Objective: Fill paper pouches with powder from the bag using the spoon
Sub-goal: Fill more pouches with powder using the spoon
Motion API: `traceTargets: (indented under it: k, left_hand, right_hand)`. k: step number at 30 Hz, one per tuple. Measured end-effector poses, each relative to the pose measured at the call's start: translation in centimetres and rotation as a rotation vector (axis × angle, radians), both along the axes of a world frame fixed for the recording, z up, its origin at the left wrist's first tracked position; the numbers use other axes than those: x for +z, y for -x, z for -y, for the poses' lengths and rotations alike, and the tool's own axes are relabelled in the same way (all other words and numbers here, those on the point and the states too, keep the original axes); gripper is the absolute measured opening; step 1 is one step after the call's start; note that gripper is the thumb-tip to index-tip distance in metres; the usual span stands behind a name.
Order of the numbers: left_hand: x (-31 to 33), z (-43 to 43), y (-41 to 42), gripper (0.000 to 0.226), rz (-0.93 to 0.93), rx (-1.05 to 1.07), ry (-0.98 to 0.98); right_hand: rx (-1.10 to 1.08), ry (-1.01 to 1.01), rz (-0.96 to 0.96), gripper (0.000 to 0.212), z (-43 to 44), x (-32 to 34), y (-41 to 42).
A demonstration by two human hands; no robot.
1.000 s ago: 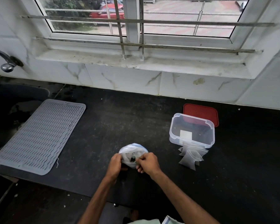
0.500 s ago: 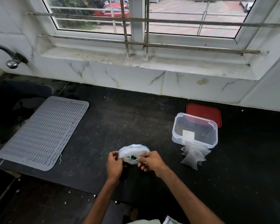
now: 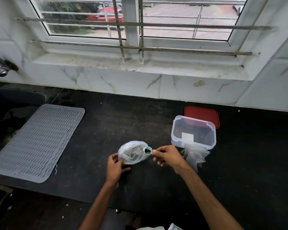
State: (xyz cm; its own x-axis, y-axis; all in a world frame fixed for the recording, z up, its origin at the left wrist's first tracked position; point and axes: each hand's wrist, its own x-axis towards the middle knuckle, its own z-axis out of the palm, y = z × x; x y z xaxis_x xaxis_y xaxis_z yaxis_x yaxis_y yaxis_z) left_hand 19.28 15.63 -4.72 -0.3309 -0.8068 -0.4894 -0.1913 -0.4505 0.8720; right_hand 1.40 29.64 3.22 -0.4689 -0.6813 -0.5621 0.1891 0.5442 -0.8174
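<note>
Teal spoon pinched by its handle in the right hand, bowl sitting right at the bag's right edge with something dark in it, powder most likely but too small to tell. Bag itself thin, clear, crumpled, resting on the black counter, mouth facing right; left hand gripping its lower left side, thumb and fingers closed on the plastic. Just right of the right hand, small pile of pale pouches lying flat on the counter, tucked against the front of a clear tub. Tub open, white label on its front wall, red lid flat behind it. Way off to the left, grey ribbed mat near the sink, tap poking in at the edge. White marble-look wall and barred window along the back.
</note>
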Motion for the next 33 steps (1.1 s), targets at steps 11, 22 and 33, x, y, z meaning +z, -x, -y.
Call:
traceTargets:
  k: [11, 22, 33]
  left_hand:
    - [5.0, -2.3, 2.6, 0.057, 0.187, 0.040, 0.831]
    - [5.1, -13.5, 13.3, 0.041, 0.138, -0.925, 0.914]
    - [3.4, -14.5, 14.3, 0.014, 0.142, -0.807, 0.847]
  right_hand:
    - [-0.178, 0.053, 0.010, 0.015, -6.6, 3.6, 3.0]
    - [-0.360, -0.011, -0.215, 0.009, -16.0, 2.4, 8.2]
    - [-0.169, -0.196, -0.681, 0.011, -13.8, -1.3, 8.2]
